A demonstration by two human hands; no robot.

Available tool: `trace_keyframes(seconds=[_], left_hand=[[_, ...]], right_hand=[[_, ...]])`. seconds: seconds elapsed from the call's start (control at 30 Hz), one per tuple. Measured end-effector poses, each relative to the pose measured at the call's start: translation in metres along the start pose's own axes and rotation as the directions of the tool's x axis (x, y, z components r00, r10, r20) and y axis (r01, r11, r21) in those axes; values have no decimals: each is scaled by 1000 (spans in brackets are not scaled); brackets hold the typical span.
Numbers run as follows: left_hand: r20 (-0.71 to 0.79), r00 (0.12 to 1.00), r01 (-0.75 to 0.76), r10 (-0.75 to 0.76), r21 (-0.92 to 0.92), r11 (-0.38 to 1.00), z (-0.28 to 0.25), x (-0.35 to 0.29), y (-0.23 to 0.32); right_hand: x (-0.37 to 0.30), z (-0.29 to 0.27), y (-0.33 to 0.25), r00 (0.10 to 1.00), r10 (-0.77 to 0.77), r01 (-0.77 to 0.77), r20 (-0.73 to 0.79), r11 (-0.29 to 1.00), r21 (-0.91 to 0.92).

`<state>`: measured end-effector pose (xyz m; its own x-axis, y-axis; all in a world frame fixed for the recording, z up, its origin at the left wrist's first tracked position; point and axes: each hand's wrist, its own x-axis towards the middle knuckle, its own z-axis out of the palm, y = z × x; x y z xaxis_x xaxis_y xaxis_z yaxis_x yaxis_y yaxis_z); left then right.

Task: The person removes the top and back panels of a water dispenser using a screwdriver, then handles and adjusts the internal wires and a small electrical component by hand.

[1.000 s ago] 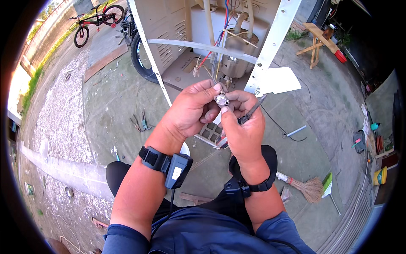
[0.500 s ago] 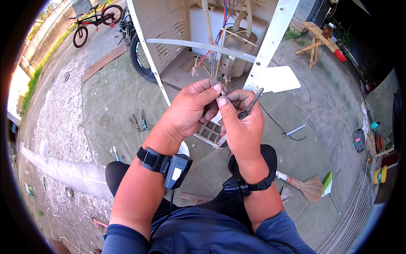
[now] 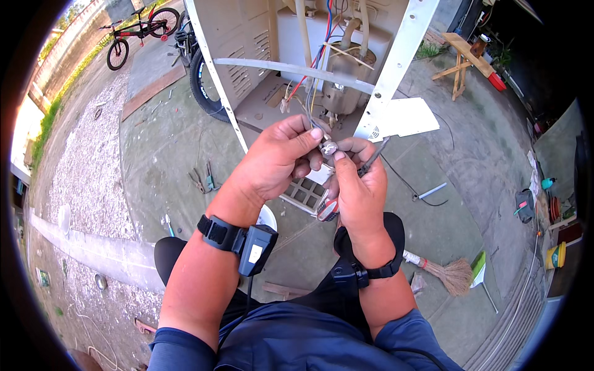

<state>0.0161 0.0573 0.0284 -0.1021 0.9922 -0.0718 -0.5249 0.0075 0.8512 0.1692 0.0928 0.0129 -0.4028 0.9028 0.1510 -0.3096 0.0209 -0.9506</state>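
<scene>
My left hand (image 3: 288, 154) pinches grey wires (image 3: 311, 114) that run down from the open white appliance cabinet (image 3: 387, 68). Just below its thumb is a small silvery round part (image 3: 328, 148) at the wire ends. My right hand (image 3: 359, 176) has thumb and fingers on that part's other side. Tucked in the same hand is a tool with a dark metal tip (image 3: 375, 154) and a red and grey handle (image 3: 328, 208); its exact kind is partly hidden. Inside the cabinet stand a metal cylinder (image 3: 340, 99) with hoses, and red and blue wires (image 3: 327, 37).
Pliers (image 3: 211, 177) lie on the ground at left, and a white bucket (image 3: 267, 216) is under my left forearm. A white panel (image 3: 408, 117), a broom (image 3: 450, 275) and a wooden stool (image 3: 463, 59) are at right. Bicycles (image 3: 148, 29) stand far left.
The small silvery round part now shows between my hands, where fingers covered it before. My right hand has shifted slightly, and more of the tool's red handle shows.
</scene>
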Motion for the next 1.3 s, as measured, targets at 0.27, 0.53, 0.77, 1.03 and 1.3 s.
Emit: trace_keyframes(seconds=[0.27,0.53,0.77,1.03,1.3], left_hand=[[12,997,-78,77,129,989,-4,1,0],[-7,992,-120,125,233,965,-4,1,1],[-44,988,-137,147,182,974,4,-3,5],[-133,974,-167,182,113,979,-4,-5,-3],[-116,984,-123,134,94,988,-5,-6,-6]], right_hand=[[0,-7,1,999,6,-6,41,1000,9],[1,0,0,999,6,-7,34,1000,10],[4,-1,6,991,-134,130,-19,982,-140],[1,1,9,974,-222,200,-53,942,-271],[1,-1,21,922,-388,342,10,798,-496]])
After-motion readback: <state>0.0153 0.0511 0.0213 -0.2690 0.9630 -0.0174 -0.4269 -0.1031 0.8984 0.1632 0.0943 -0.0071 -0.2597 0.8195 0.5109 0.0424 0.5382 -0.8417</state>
